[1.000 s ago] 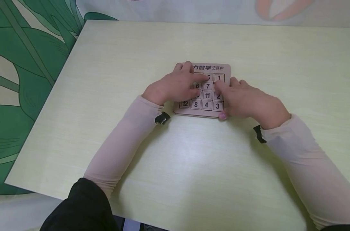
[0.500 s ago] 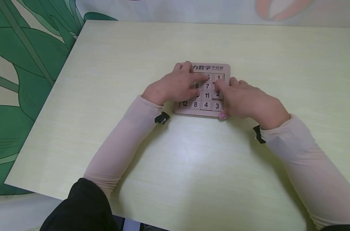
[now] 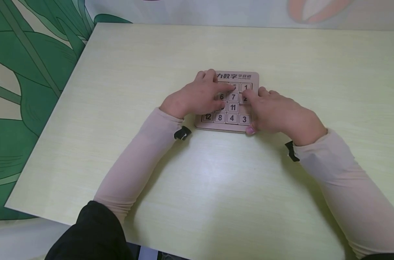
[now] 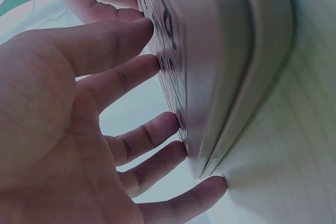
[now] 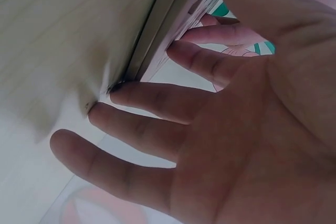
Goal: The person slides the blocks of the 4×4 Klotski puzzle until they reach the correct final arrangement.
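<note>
Slide puzzle (image 3: 223, 126) lies flat on table (image 3: 216, 202), long axis running away from person; tile 2 (image 3: 245, 99) at right hand's (image 3: 276, 112) index tip, vacant slot (image 3: 245, 109) nearside. Left hand (image 3: 197, 94) farther. Both: fingers spread.

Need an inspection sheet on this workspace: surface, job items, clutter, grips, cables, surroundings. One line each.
Surface: pale tabletop, faint grain, glare patch on the person's side.
Job's things: number-tile board lying flat; tile 2 partly covered, bare slot between it and tile 3.
Clutter: nothing seen on the tabletop; unidentified items partly visible past its near edge.
Left grip: bare hand, fingers spread, index fingertip on a top-row tile, partly hiding its number.
Right grip: bare hand, index fingertip at tile 2, thumb at the board's near right corner.
Cables: nothing seen.
Surroundings: green leaf artwork to the left, pale wall beyond the far edge.
</note>
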### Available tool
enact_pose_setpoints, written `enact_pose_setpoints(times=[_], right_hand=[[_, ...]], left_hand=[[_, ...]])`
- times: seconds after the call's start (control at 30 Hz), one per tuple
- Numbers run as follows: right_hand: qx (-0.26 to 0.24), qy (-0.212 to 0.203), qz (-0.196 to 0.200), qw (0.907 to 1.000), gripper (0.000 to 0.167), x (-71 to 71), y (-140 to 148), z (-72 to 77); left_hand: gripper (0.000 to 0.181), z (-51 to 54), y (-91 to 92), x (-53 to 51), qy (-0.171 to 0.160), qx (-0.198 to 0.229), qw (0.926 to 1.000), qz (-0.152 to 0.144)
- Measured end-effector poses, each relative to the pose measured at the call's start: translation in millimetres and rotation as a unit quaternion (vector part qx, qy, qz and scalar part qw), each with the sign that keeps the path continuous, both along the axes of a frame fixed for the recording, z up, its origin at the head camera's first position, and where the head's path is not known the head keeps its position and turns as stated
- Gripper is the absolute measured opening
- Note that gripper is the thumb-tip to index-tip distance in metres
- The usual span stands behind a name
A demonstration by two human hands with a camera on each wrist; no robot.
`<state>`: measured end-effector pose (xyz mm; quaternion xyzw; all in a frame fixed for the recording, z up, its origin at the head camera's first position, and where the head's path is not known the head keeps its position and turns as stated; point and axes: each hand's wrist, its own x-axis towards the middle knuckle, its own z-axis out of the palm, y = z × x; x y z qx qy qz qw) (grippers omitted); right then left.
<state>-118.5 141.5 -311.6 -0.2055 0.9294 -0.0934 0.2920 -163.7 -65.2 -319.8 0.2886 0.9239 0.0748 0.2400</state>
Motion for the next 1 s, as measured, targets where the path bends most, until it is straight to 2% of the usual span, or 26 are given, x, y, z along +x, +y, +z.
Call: enact_pose_setpoints(times=[0.37, 0.63, 0.83, 1.0], right_hand=[[0.0, -0.007, 0.0, 1.0, 0.092, -2.4, 1.3, 1.3], [0.001, 0.001, -0.004, 1.0, 0.07, -2.8, 3.0, 2.0], [-0.007, 0.021, -0.002, 0.9997, 0.047, -3.2, 3.4, 1.4], [-0.014, 0.035, -0.004, 0.9993, 0.04, -3.9, 3.9, 0.8]], left_hand=[[0.055, 0.8, -0.5, 0.2, -0.005, -0.002, 1.0, 0.002], [0.055, 0.3, 0.7, -0.1, -0.004, 0.002, 1.0, 0.001], [0.055, 0.4, 1.3, 0.2, -0.007, 0.006, 1.0, 0.001], [0.054, 1.4, 1.2, 0.7, -0.007, 0.014, 0.9999, 0.0]])
